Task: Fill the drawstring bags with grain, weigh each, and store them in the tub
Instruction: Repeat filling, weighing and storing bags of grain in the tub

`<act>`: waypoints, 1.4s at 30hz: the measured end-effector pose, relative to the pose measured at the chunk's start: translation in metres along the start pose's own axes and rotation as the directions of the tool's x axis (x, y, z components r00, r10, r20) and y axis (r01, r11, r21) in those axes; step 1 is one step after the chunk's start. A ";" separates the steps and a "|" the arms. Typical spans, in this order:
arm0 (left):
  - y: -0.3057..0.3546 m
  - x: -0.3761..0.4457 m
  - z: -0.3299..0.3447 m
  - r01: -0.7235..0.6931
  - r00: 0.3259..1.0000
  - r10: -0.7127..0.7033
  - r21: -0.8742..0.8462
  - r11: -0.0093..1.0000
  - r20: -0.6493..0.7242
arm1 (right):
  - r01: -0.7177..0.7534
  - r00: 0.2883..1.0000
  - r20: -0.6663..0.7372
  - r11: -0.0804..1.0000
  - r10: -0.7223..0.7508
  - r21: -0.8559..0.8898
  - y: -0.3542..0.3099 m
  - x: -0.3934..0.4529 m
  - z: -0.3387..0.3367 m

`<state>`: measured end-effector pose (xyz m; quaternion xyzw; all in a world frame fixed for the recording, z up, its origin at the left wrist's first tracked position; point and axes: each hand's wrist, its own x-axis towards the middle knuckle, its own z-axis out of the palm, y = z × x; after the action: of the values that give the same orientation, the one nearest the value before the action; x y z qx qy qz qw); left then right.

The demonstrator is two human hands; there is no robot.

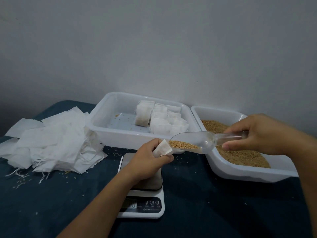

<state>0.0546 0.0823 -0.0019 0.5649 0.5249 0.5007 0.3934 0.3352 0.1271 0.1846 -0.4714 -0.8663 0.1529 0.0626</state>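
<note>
Across a dark blue worktop (197, 203), a person fills small bags with grain. Beyond the left hand (147, 158) sits a white tub (101, 121) with filled drawstring bags (164, 121) packed toward its right side. Under the right hand (257, 134) lies a second white tray (248, 174) with loose grain (240, 155) in it. Well to the left of the left hand is a loose heap of empty bags (51, 140), strings trailing. Beneath the left forearm stands a digital kitchen scale (142, 205); its display is too blurred to read. The right hand grips the handle of a clear plastic scoop (193, 140), which carries grain and tilts toward an open bag (162, 149) pinched in the left hand, the scoop's lip at the bag's mouth. Stray grains dot the worktop around the scale.
</note>
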 end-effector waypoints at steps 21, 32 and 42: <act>0.002 -0.001 0.001 0.012 0.999 -0.012 0.011 1.000 -0.037 | 0.027 0.999 -0.034 0.999 -0.028 -0.037 0.003 0.001 0.004; 0.012 -0.004 -0.003 0.038 0.998 -0.048 -0.189 0.981 -0.046 | 0.000 0.991 -0.132 0.963 0.037 0.268 0.025 -0.005 0.036; 0.023 -0.009 -0.009 0.190 0.971 -0.102 -0.443 0.876 0.215 | 0.134 0.941 -0.327 0.784 0.092 0.607 -0.013 0.034 0.122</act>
<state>0.0508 0.0696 0.0204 0.4581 0.3936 0.5247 0.5999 0.2752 0.1234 0.0723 -0.4336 -0.7487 0.3450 0.3640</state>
